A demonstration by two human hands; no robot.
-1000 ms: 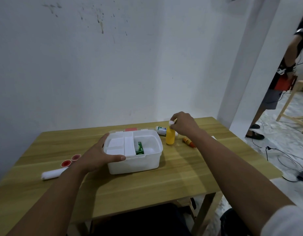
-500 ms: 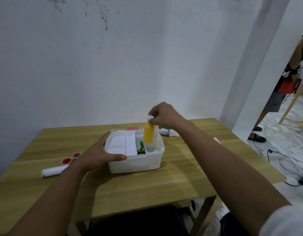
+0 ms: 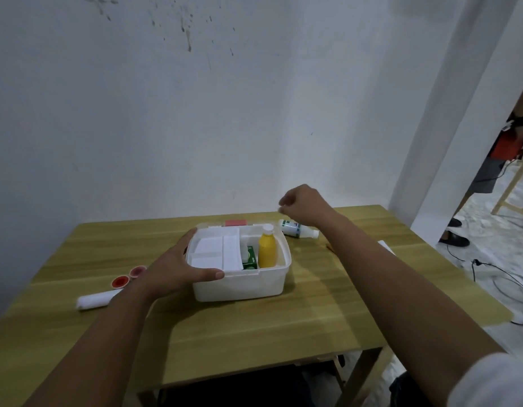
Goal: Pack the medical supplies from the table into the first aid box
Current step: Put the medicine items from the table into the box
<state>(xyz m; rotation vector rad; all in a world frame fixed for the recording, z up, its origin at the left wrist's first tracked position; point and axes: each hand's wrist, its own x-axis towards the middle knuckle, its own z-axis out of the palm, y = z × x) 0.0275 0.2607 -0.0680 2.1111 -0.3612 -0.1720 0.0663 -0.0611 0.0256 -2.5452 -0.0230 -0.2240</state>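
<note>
The white first aid box (image 3: 239,284) stands open in the middle of the wooden table (image 3: 283,324). A yellow bottle (image 3: 266,247) with a white cap stands upright in its right compartment, beside a green packet (image 3: 249,257). A white insert tray fills the left half. My left hand (image 3: 178,267) grips the box's left front corner. My right hand (image 3: 303,204) hovers above and behind the box's right side, fingers loosely curled, holding nothing. A white bottle with a green label (image 3: 295,229) lies on its side behind the box. A white roll (image 3: 97,299) and two red caps (image 3: 128,277) lie to the left.
A white wall runs along the table's far edge. On the right a white pillar stands beside the table, with another person (image 3: 498,168) and a wooden frame beyond it. Cables (image 3: 495,271) trail over the floor there. A white object (image 3: 386,247) pokes out behind my right forearm.
My right hand lowered the yellow bottle into the box's right compartment, let go, and rose back to the right. My left hand stayed on the box.
</note>
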